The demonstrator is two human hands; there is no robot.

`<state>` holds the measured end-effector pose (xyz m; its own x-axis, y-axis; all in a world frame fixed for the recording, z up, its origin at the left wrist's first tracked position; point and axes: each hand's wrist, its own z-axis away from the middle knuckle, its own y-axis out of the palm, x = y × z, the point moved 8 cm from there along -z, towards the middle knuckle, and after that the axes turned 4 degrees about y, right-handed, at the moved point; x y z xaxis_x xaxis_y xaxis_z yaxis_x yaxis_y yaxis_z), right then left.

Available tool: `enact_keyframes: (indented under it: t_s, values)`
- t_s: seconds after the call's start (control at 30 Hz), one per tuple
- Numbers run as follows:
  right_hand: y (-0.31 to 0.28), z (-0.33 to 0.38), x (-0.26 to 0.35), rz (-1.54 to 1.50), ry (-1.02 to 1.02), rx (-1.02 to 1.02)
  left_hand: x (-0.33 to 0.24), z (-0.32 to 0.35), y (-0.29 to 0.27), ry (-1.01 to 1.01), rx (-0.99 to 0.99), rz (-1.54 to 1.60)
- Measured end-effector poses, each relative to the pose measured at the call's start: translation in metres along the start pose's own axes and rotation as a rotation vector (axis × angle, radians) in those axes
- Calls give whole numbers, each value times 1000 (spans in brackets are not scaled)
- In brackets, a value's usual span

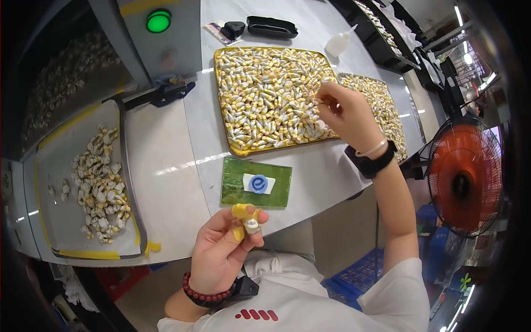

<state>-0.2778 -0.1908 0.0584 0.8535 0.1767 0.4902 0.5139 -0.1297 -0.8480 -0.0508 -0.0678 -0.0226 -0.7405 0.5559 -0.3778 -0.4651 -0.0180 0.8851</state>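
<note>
My left hand (224, 238) is in front of the green board, palm turned up, with yellow tape wrapped on some fingertips. Between thumb and fingers it grips a small white piece (252, 225). My right hand (347, 108) hangs over the right side of a yellow-rimmed tray (239, 150), fingers curled into a pinch; what is between the fingertips, if anything, is too small to make out. Small white-and-yellow cone-shaped pieces (271, 99) fill this tray. On the green board (283, 191) lies a white patch with a round blue disc (258, 183).
A second tray of similar pieces (381, 102) stands behind my right hand. At left, a tape-edged tray (52, 221) holds a heap of whitish pieces (102, 188) below a grey machine with a lit green button (159, 21). A squeeze bottle (337, 44), black case (272, 27) and orange fan (463, 177) are around.
</note>
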Motion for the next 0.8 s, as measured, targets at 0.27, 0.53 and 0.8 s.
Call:
enact_keyframes:
  t_s: [0.27,0.53,0.8]
  values:
    - [-3,54,47,-348,8,76,-2,4,4,44,184,-187]
    - [37,65,87,-188,-215,254,-15,9,3,172,137,-295]
    - [58,63,113,85,-469,270,-20,16,-11,183,112,-212]
